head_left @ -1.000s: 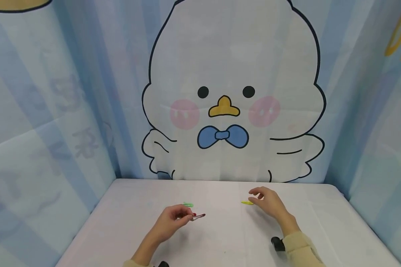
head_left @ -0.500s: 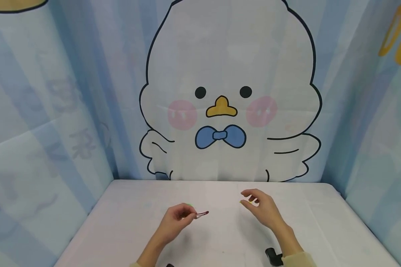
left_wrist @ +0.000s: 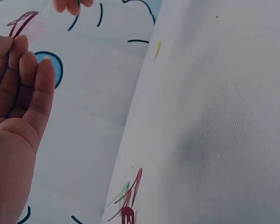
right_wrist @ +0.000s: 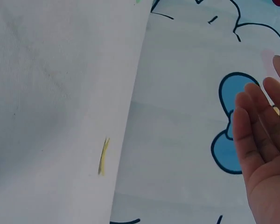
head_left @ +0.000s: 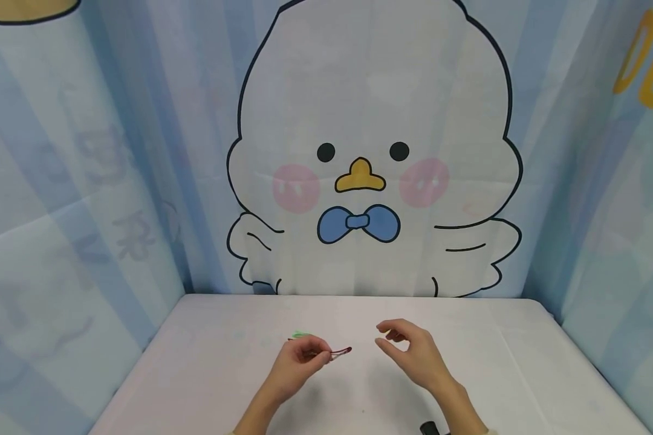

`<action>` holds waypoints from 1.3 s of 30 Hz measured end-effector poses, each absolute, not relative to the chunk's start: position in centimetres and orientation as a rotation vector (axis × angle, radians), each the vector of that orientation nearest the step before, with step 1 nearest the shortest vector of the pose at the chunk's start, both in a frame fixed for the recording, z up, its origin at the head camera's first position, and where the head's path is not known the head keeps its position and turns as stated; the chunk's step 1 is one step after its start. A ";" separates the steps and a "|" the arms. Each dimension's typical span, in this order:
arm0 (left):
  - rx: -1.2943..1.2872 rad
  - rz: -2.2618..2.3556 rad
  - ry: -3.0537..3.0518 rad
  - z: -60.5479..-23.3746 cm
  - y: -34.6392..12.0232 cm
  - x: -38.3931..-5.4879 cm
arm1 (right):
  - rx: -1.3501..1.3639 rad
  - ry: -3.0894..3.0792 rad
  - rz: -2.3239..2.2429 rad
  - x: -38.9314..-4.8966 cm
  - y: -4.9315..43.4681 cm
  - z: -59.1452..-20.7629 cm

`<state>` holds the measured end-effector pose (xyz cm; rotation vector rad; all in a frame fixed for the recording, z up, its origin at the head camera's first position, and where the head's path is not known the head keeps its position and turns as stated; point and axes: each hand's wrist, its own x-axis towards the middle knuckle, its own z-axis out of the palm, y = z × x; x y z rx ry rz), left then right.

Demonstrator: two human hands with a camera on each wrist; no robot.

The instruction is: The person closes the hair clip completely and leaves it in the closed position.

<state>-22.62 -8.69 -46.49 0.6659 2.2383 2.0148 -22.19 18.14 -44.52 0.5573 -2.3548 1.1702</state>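
Observation:
Thumb and fingertips of my left hand (head_left: 303, 362) pinch a dark red snap hair clip (head_left: 343, 350), raised above the table; its looped end (left_wrist: 25, 19) shows beyond the fingertips in the left wrist view. To its right, my right hand (head_left: 416, 356) hovers with thumb and fingers apart and nothing between them. A yellow hair clip (right_wrist: 104, 156) lies on the table, mostly hidden behind the right hand in the head view. Behind the left hand is a green hair clip (head_left: 300, 334), partly covered. Beside it lie more red clips (left_wrist: 128, 215), seen in the left wrist view.
The white table (head_left: 196, 374) ends at a hanging cloth backdrop (head_left: 370, 260) printed with a cartoon duck. Cloth walls also stand at left and right. A black device (head_left: 428, 428) sits by the right wrist.
My left hand has moved right with the red hair clip. My right hand has come left, away from over the yellow clip, towards the left hand. The head view has shifted slightly.

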 end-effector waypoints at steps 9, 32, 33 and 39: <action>0.690 1.994 2.261 -46.3 -8.1 -22.5 | 0.697 -2.245 1.272 -21.3 16.7 -44.1; 0.694 2.024 2.144 -45.8 -7.6 -22.3 | 0.781 -2.153 1.539 -20.3 14.4 -44.9; 0.699 2.026 2.144 -45.8 -7.6 -22.3 | 0.767 -2.155 1.546 -20.2 14.4 -44.9; 0.742 2.016 2.134 -45.8 -7.5 -22.1 | 0.697 -2.143 1.551 -19.7 14.0 -45.1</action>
